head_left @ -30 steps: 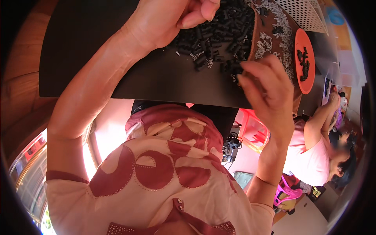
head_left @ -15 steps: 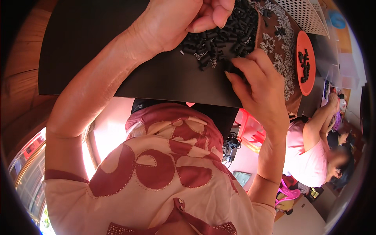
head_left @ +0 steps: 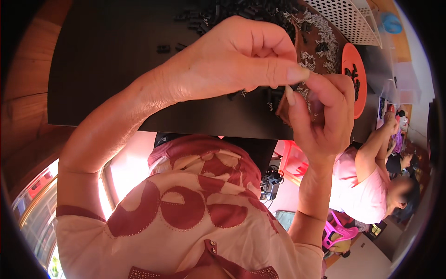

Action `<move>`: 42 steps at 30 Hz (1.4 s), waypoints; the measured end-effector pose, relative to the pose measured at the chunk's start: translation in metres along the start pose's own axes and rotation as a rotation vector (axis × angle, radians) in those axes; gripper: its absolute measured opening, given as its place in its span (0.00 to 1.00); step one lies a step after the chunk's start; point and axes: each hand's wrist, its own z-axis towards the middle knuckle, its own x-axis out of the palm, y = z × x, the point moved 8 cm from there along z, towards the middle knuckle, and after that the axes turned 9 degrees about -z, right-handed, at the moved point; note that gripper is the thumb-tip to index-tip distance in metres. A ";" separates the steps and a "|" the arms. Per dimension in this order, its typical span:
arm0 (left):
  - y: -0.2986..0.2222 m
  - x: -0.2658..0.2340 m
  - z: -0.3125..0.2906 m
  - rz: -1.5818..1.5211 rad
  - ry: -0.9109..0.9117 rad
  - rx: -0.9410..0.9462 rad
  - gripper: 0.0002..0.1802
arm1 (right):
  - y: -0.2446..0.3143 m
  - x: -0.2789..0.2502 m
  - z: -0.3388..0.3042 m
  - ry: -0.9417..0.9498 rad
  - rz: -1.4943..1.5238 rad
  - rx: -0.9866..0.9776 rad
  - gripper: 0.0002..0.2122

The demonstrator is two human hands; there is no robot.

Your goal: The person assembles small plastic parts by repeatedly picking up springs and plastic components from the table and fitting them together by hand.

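Your left hand [head_left: 253, 60] has swung right and lower since the earlier frame, and its fingertips now meet those of your right hand [head_left: 325, 109] above the worktop [head_left: 107, 60]. What sits between them is mostly hidden behind the left thumb; a little dark shows there, too small to name. Both sets of fingertips are drawn close, but I cannot tell whether either grip is pinching a piece. Your left hand also covers part of the mat behind it, and the top edge of the view cuts off the heap.

Your left forearm slants up from the lower left, the fingers curled and the thumb pointing right. Your right forearm rises more steeply, the index finger bent towards the left thumb and the thumb upright just below.

Short, matte black ridged tubes [head_left: 223, 14] lie heaped beyond your left hand, with 1 small group [head_left: 163, 48] apart to the left. Silver coil springs [head_left: 325, 30] are strewn across the brown mat [head_left: 284, 113]. More black pieces [head_left: 354, 74] rest on the orange plate [head_left: 349, 104] at right, beside your right hand.
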 end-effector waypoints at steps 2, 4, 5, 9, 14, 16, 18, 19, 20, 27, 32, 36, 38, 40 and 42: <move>0.003 0.003 0.000 0.002 0.043 -0.018 0.08 | 0.002 -0.001 0.003 -0.001 -0.035 -0.017 0.18; 0.008 0.008 -0.001 -0.044 0.098 -0.047 0.09 | 0.004 -0.001 0.005 -0.005 -0.037 -0.042 0.18; 0.009 0.008 -0.001 -0.048 0.096 -0.098 0.11 | 0.005 -0.001 0.005 -0.006 -0.045 -0.060 0.19; 0.005 0.009 -0.001 -0.018 0.092 -0.084 0.09 | 0.003 0.001 0.004 -0.009 -0.022 -0.036 0.19; -0.002 0.006 0.001 -0.056 0.045 -0.050 0.08 | 0.005 0.003 0.011 -0.002 -0.040 -0.060 0.18; -0.002 0.006 0.002 -0.031 0.027 -0.071 0.09 | 0.002 0.002 0.011 -0.022 0.020 -0.015 0.17; -0.001 0.004 0.001 -0.020 -0.007 -0.072 0.11 | -0.002 0.000 0.009 -0.040 0.082 0.027 0.15; -0.002 0.003 0.001 -0.021 -0.007 -0.074 0.11 | -0.004 0.000 0.010 -0.020 0.116 0.041 0.13; -0.002 0.003 0.000 -0.010 -0.002 -0.083 0.12 | -0.005 -0.001 0.009 0.000 0.151 0.057 0.10; 0.007 -0.009 0.000 -0.104 -0.142 -0.067 0.16 | 0.000 0.000 0.015 0.001 0.139 -0.059 0.08; 0.007 -0.015 0.001 -0.014 -0.175 -0.067 0.17 | -0.016 0.003 0.017 0.123 0.273 0.172 0.08; 0.018 -0.007 0.007 -0.343 0.066 -0.136 0.13 | -0.056 -0.008 0.003 0.004 0.307 0.345 0.07; 0.015 -0.002 0.008 -0.434 0.128 -0.122 0.12 | -0.073 -0.011 -0.013 0.091 0.289 0.484 0.05; 0.008 -0.008 0.007 -0.373 -0.068 -0.119 0.10 | -0.089 -0.008 -0.026 0.268 0.047 0.513 0.04; 0.014 -0.011 0.008 -0.412 -0.044 -0.088 0.09 | -0.098 -0.011 -0.036 0.312 -0.009 0.495 0.04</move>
